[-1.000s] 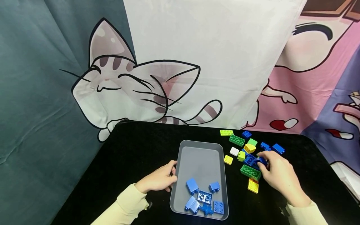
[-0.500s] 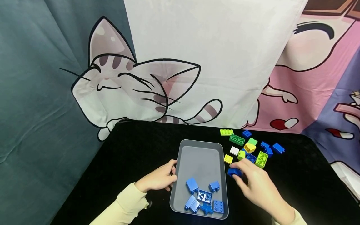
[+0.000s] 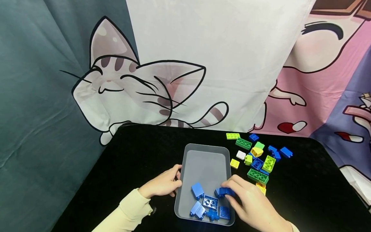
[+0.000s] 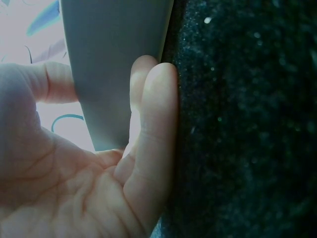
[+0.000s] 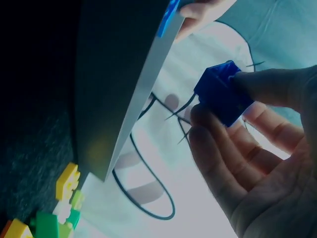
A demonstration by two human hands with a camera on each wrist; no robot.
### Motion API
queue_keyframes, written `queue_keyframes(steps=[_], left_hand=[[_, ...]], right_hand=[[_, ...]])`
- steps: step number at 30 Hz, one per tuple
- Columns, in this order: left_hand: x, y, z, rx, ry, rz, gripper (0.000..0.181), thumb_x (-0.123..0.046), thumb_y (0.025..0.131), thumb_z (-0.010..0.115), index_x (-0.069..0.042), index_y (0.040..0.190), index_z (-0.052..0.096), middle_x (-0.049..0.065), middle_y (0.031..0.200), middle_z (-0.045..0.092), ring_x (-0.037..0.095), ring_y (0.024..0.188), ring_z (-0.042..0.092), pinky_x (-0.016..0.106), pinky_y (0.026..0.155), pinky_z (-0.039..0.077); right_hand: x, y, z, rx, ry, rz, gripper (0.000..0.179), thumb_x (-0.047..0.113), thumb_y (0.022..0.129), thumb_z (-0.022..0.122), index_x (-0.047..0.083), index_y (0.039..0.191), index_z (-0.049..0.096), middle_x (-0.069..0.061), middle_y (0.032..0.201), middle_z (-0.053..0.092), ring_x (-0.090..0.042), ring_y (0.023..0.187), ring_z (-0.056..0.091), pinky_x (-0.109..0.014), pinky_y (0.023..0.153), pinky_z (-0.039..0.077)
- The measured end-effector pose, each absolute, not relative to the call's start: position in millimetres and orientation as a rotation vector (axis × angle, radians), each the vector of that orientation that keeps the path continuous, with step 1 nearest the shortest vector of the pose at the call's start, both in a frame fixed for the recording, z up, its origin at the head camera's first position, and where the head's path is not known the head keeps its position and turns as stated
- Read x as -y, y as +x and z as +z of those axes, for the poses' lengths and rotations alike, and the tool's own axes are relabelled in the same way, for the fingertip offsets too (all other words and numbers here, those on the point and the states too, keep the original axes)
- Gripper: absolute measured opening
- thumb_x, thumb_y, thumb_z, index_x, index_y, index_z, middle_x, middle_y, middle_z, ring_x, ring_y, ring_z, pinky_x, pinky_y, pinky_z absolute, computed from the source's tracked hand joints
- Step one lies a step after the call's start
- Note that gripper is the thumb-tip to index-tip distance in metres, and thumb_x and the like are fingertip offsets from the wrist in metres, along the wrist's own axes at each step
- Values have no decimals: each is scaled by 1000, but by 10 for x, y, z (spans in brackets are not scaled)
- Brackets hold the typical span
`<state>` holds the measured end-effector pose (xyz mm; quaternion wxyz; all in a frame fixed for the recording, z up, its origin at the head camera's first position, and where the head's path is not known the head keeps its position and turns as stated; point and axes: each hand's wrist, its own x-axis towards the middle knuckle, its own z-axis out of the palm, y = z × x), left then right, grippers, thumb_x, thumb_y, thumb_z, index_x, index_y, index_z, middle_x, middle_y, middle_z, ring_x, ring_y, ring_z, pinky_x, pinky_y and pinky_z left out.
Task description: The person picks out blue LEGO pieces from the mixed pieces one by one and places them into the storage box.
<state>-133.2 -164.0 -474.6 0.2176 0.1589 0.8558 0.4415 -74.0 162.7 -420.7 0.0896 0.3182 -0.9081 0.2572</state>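
A grey tray holds several blue bricks in its near half, along with a blue star-shaped piece. At the tray's left side, my left hand grips the wall; the left wrist view shows the thumb over the edge and fingers along the outside. My right hand pinches a dark blue toy brick between thumb and fingertips. In the head view this brick overlaps another blue brick near the tray's right wall; the right wrist view shows it above the rim.
Right of the tray lies a loose pile: green bricks, lime bricks, yellow pieces, a white brick and more blue bricks. A black cloth covers the table, and a printed curtain hangs behind it.
My right hand has carried the blue brick leftward and nearer from the pile to over the tray. The left hand keeps its grip on the tray.
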Motion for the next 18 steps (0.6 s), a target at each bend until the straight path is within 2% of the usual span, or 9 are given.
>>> queue_keyframes(steps=[3,6,9,12,18], left_hand=[[1638,-1326,-4732,-2369,440,1228,66,-12,93,55,-2,155,34,7,101,54,14,73,63,28,55,60],[1636,-1324,-4733,-2370,439,1229,66,-12,93,55,-2,155,34,6,101,54,14,73,63,28,55,60],[1637,-1326,-4744,-2373,438,1222,65,-13,93,55,-2,154,34,6,100,54,13,72,63,28,55,60],[1641,-1334,-4753,-2377,436,1216,65,-14,93,54,-3,154,34,5,99,54,13,72,63,27,55,60],[1641,-1334,-4765,-2382,440,1211,64,-14,94,54,-3,154,35,5,99,55,12,72,63,28,55,60]], right_hand=[[-1599,-697,-4198,2721,1020,790,41,19,86,83,31,121,66,22,110,60,5,92,63,-22,80,63],[-1595,-657,-4211,2808,1088,709,63,40,89,80,36,146,52,15,140,58,-6,118,64,-36,94,63],[-1604,-631,-4233,2900,1126,617,88,61,87,73,42,161,29,11,168,32,-21,147,47,-52,107,54],[-1610,-624,-4250,2921,1138,620,96,68,85,71,42,163,21,11,174,17,-25,155,35,-58,112,48],[-1629,-629,-4242,2923,1096,604,97,70,83,70,45,163,21,14,173,15,-23,155,35,-58,111,48]])
